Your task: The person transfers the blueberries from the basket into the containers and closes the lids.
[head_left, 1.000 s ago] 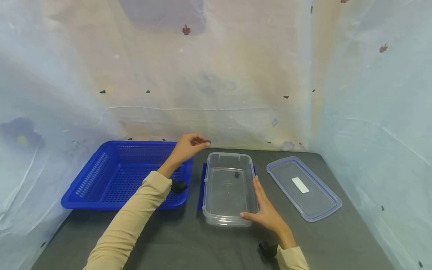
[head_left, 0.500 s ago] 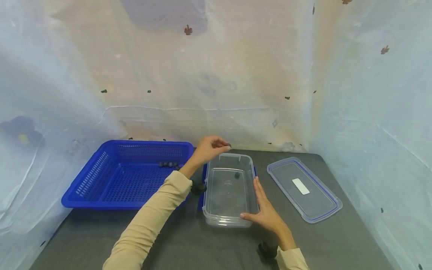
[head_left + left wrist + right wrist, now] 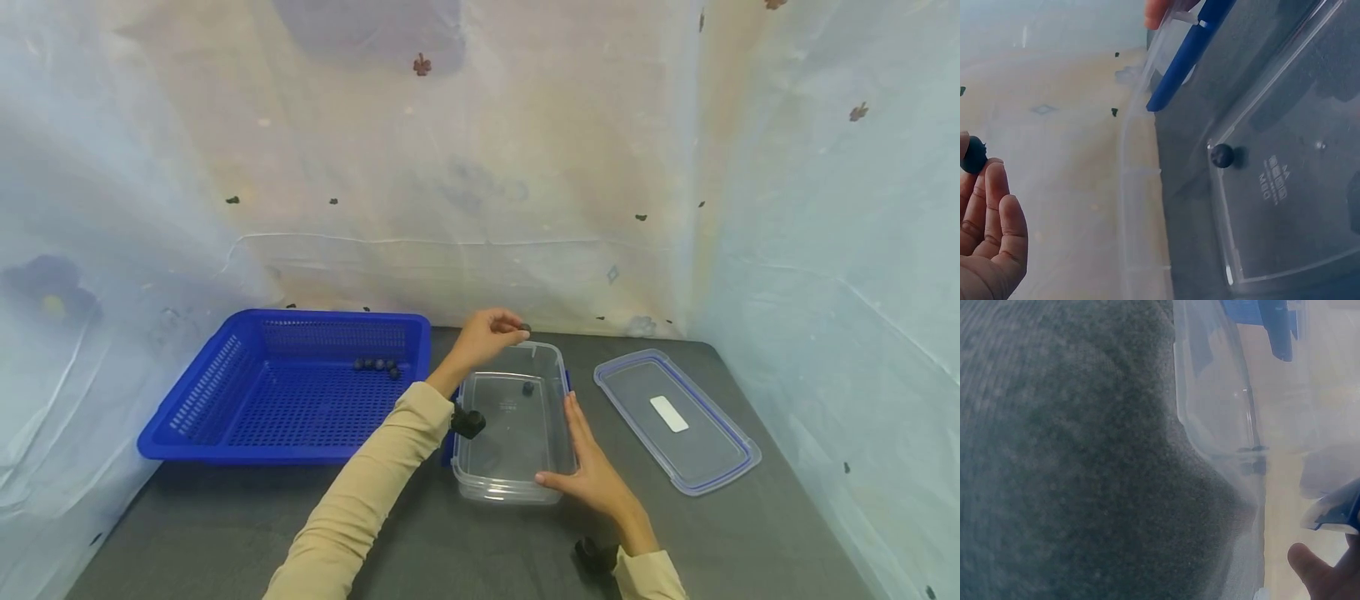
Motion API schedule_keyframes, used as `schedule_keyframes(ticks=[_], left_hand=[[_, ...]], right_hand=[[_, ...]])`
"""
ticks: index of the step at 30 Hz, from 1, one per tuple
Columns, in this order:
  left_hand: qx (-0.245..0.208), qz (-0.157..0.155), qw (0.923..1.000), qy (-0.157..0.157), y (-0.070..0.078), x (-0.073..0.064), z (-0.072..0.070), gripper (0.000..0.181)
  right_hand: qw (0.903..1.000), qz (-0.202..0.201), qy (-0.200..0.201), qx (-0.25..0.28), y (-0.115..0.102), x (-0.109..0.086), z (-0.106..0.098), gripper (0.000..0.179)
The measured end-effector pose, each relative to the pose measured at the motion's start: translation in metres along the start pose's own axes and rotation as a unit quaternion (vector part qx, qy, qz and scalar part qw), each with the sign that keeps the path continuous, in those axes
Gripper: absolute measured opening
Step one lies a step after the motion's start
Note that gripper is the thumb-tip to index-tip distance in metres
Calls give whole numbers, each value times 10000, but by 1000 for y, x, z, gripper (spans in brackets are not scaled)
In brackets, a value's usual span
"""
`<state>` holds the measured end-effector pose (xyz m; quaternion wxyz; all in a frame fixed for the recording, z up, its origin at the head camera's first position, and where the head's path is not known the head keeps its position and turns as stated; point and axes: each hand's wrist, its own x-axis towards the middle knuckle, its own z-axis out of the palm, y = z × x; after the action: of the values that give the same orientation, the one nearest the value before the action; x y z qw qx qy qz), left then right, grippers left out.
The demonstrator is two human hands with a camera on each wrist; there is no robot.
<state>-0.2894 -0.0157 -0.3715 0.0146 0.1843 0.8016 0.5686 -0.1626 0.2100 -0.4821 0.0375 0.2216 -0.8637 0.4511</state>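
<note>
At the centre of the head view, we see the left hand (image 3: 483,337) pinching a small dark ball (image 3: 974,156) between thumb and fingers, framed just above the far rim of the container (image 3: 510,493). The right hand (image 3: 592,471) has its fingers extended along the container's right edge, thumb at the lower right corner.

We note a strip of worktop (image 3: 480,554) between the container and the lid (image 3: 712,450) at right, and a narrower gap to the basket (image 3: 255,454) at left. The worktop's near area spans the lower frame.

The container is smooth, transparent and rectangular, with blue latches (image 3: 1188,62); another ball (image 3: 528,388) rests inside. The basket is blue and perforated, with several dark balls (image 3: 380,365) at its right end. The translucent lid has a blue seal and a white label (image 3: 669,413). Printed sheeting (image 3: 562,167) hangs behind.
</note>
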Motion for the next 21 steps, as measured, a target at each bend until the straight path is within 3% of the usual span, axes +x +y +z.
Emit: schedule_keyframes(ticks=[8,21], left_hand=[[-299,-134,9994,87,-10,5,12,23],[-427,-905,9940,443,-19,10,37,26]], right_hand=[[10000,0,-21,76,-1,1,0,120],[10000,-66,-8,57,-1,0,1,122]])
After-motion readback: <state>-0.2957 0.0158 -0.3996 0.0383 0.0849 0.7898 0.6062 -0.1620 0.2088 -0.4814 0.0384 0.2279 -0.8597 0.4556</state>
